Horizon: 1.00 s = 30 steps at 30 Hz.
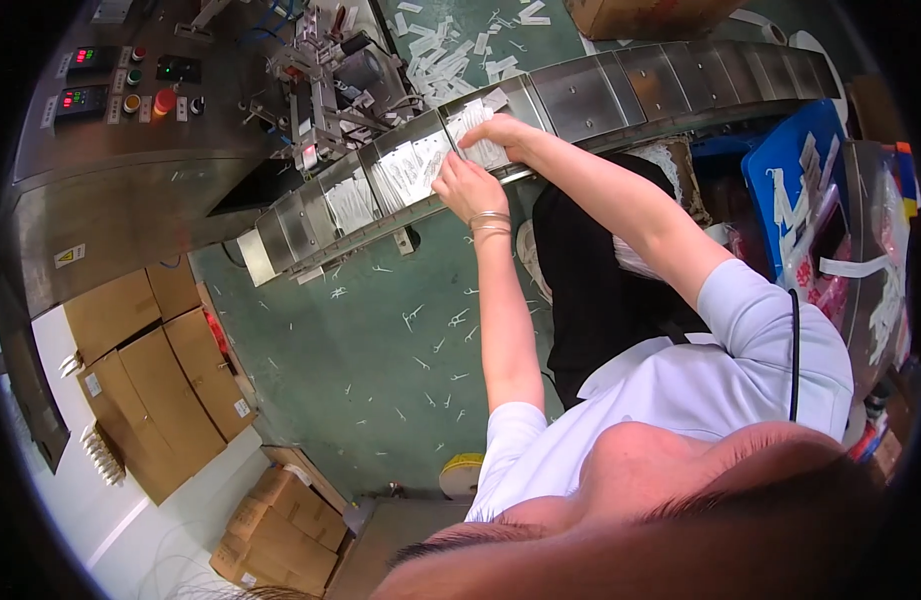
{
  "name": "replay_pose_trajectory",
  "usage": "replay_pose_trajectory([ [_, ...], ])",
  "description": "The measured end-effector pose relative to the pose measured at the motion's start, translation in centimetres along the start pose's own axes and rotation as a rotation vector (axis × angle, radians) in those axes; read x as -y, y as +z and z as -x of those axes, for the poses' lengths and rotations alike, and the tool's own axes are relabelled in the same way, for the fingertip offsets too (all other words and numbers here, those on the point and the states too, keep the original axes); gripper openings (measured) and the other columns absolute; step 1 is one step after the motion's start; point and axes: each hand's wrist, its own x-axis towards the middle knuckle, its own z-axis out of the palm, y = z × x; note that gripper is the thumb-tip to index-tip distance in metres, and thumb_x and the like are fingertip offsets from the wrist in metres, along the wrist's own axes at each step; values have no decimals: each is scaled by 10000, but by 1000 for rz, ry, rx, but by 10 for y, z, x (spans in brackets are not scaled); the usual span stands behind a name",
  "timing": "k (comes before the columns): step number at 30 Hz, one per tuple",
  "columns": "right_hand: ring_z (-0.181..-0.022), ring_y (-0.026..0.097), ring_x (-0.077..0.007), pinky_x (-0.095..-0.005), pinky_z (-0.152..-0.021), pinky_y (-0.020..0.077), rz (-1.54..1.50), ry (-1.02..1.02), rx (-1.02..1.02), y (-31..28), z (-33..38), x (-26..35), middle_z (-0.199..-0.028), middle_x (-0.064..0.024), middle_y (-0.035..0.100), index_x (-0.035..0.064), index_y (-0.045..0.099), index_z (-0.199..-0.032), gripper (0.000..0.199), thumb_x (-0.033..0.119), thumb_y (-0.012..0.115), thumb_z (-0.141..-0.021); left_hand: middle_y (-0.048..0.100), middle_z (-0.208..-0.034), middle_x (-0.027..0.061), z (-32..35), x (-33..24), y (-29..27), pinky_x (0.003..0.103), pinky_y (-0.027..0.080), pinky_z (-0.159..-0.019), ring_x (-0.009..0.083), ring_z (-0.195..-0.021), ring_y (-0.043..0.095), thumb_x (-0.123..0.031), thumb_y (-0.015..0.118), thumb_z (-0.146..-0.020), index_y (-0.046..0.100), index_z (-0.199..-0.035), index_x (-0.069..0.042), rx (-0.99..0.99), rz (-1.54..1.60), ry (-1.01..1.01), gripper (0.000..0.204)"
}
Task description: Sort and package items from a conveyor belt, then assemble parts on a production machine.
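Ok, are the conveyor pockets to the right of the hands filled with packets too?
No: the metal pockets right of the right hand show bare metal, while white packets fill those by the left hand.

Single head-worn fisheye view, looking steeply down over the wearer's shoulder at the conveyor [540, 95] and floor [380, 350].

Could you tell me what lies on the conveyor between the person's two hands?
In the head view, a stack of white sachets fills one metal conveyor pocket between the left hand and right hand; both hands touch it.

Both hands [477, 160] on conveyor packets [412, 168]
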Motion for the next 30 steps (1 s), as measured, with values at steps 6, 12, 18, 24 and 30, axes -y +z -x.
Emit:
replay_pose_trajectory([
  [6,-805,633,-236,-346,-738,508,8,-38,57,0,10,1,-883,-131,650,-24,641,-902,216,-41,665,-688,497,-1234,165,7,-21,5,443,375,-903,326,-1090,451,-134,479,-856,508,-1153,23,-14,-113,-105,337],
  [12,-776,625,-206,-324,-723,499,-175,-89,190,-6,26,11,-850,-108,646,-1,638,-872,205,-45,674,-676,425,-1314,205,16,-47,9,424,320,-1003,350,-1238,368,-89,446,-872,460,-1205,54,-80,-67,-78,363],
  [18,-764,618,-169,-303,-712,489,-228,-197,234,-25,69,20,-828,-82,642,22,633,-872,232,-35,701,-658,476,-1267,227,33,-76,3,370,341,-1005,360,-1219,424,-74,493,-867,462,-1234,57,-149,352,156,390],
  [24,-773,603,-141,-295,-705,482,116,-349,-11,-83,127,28,-823,-50,634,40,620,-880,280,-22,715,-624,575,-1127,193,41,-92,-18,387,436,-896,322,-1040,555,-82,598,-817,573,-1087,19,36,790,26,289],
  [30,-774,597,-135,-290,-710,477,646,-544,124,-103,164,25,-845,-45,635,35,620,-916,338,-27,714,-597,627,-1002,126,-2,-128,-31,276,486,-751,210,-840,609,-84,624,-826,613,-1005,10,179,752,305,202],
])
